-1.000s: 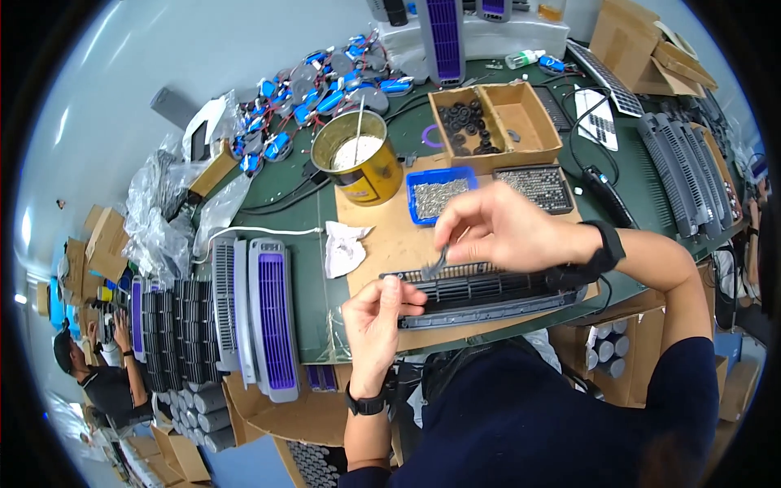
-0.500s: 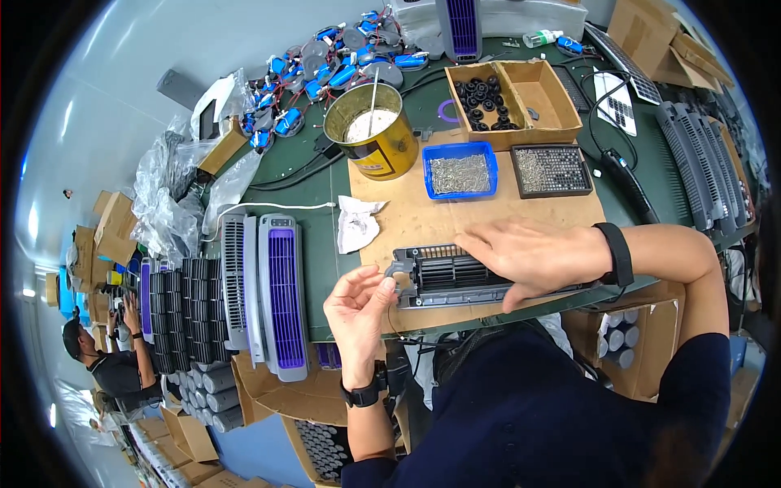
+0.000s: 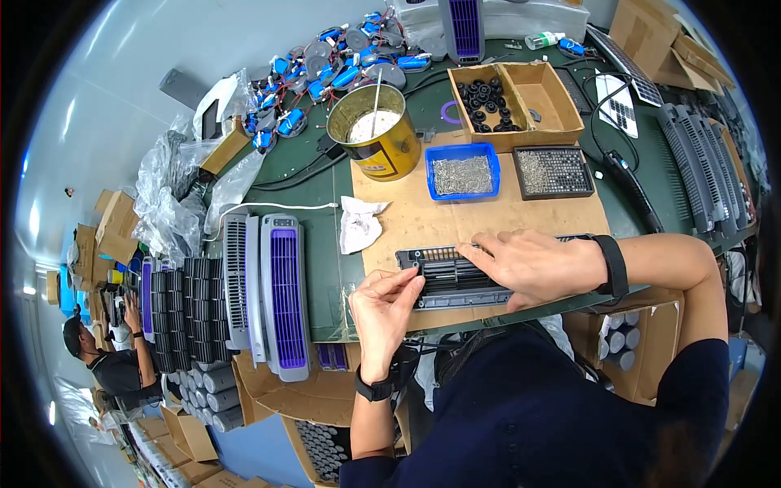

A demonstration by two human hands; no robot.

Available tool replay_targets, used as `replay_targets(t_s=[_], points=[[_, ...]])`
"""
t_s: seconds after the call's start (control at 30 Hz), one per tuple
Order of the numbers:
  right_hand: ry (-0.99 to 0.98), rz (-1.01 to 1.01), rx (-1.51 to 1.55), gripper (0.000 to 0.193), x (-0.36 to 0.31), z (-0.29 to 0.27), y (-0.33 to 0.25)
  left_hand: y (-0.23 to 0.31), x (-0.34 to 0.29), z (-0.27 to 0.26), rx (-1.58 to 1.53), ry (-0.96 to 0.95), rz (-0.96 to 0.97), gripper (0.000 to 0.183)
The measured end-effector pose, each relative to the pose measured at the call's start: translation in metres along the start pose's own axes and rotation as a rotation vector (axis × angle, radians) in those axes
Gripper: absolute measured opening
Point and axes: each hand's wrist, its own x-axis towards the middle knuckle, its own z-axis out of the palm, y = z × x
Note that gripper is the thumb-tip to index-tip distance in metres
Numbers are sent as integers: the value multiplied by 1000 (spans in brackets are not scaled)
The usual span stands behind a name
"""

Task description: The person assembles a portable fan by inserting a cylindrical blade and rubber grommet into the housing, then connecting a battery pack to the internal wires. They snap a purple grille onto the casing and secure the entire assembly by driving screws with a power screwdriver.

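Observation:
A long dark grey fan housing (image 3: pixel 460 299) with a black ribbed roller (image 3: pixel 455 272) inside lies crosswise on the cardboard sheet in front of me. My right hand (image 3: pixel 533 267) spans the housing from above, its fingers over the roller and its thumb at the near edge, gripping it. It hides much of the right part. At the housing's left end my left hand (image 3: pixel 388 305) is closed, thumb and index finger pinched together by the corner. What sits between those fingertips, if anything, is hidden.
Beyond the housing stand a yellow tin (image 3: pixel 381 150) with a stick, a blue tray of small metal parts (image 3: pixel 462 195), a black parts tray (image 3: pixel 557 195) and a cardboard box (image 3: pixel 561 134). Crumpled white paper (image 3: pixel 358 226) and purple-grilled fan bodies (image 3: pixel 285 301) are to the left. Another person (image 3: pixel 118 366) works far left.
My left hand has moved right and slightly up, from half-open fingers to a pinch at the housing's end. The grey end piece beside it no longer shows. My right hand remains over the housing.

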Motion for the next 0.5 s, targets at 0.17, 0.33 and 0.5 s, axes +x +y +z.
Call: replay_targets(t_s=[0.17, 0.33, 0.5], points=[[6, 6, -6, 97, -2, 1, 0, 2, 1, -2, -63, 59, 16, 18], [-1, 7, -9, 95, -1, -2, -1, -8, 2, 2, -12, 6, -21, 18], [6, 6, -17, 95, -2, 0, -1, -11, 5, -2, -45, -6, -108, 15]])
